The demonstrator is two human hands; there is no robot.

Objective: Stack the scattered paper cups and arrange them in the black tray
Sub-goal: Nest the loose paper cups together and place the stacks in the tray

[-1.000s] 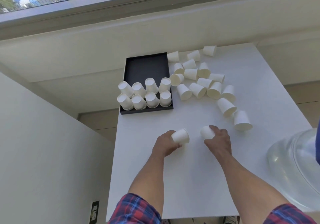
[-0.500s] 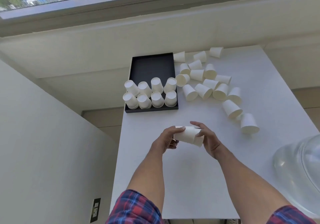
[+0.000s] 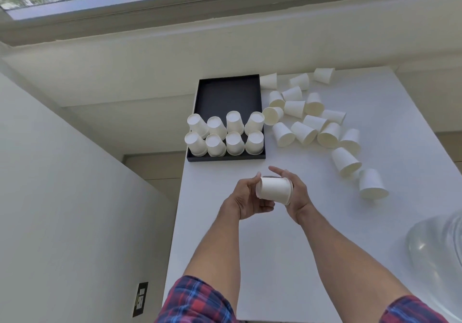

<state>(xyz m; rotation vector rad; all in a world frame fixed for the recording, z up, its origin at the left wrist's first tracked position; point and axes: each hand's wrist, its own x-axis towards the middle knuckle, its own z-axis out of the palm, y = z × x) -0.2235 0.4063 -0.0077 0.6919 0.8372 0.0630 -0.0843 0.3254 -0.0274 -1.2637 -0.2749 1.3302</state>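
Observation:
Above the white table (image 3: 287, 260) I hold a short stack of white paper cups (image 3: 274, 189) on its side between both hands. My left hand (image 3: 246, 199) grips its base end from the left and below. My right hand (image 3: 296, 192) cups its rim end from the right, fingers spread behind it. The black tray (image 3: 226, 92) lies at the table's far left corner, with several upside-down cup stacks (image 3: 225, 135) in two rows along its near end. Several loose cups (image 3: 312, 120) lie scattered on their sides right of the tray.
One cup (image 3: 372, 184) stands upside down at the right, near another tipped cup (image 3: 346, 161). A clear plastic dome (image 3: 440, 255) fills the lower right corner. The table's left edge drops beside a white wall, which carries a socket (image 3: 140, 299).
One second ago each hand gripped a separate cup on the table. Both hands lifted and came together, and the two cups slid into one stack held between them.

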